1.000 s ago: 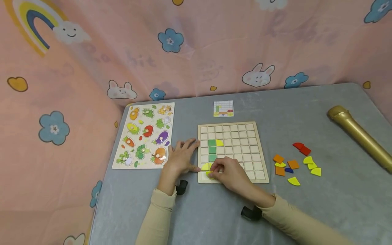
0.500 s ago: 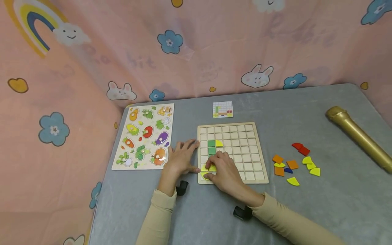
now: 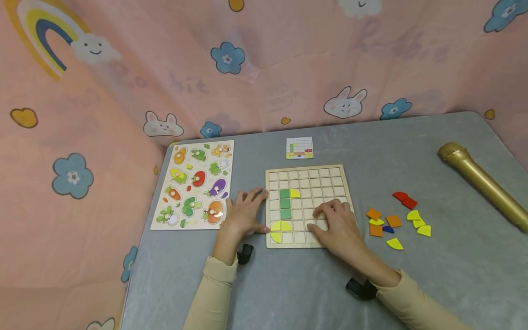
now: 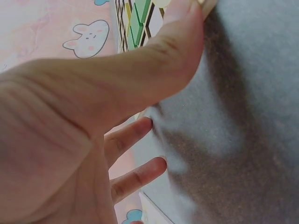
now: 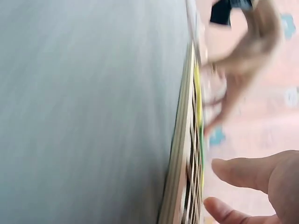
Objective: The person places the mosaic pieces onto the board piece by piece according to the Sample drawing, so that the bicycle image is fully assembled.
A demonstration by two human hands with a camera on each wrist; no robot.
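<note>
A wooden grid board (image 3: 305, 168) lies on the grey table. Three green squares (image 3: 285, 203) stand in a column on it, with a yellow quarter-circle piece (image 3: 294, 193) beside the top one. Three more yellow quarter-circles (image 3: 276, 237) sit together in the lower left cells. My left hand (image 3: 243, 213) rests at the board's left edge, fingers spread, the thumb (image 4: 180, 51) on its lower left side. Over the lower right part of the board is my right hand (image 3: 340, 229), thumb and fingers apart with nothing between them, as the right wrist view also shows.
Loose orange, yellow, red and blue pieces (image 3: 393, 221) lie right of the board. A small pattern card (image 3: 299, 147) is behind it. At left lies a vegetable puzzle board (image 3: 194, 183), and a gold microphone (image 3: 482, 183) is at far right. A pink patterned cloth (image 3: 280, 68) hangs behind.
My right hand has set a yellow quarter-circle into the bottom left cell, let go and moved right across the board. My left hand has stayed at the board's edge.
</note>
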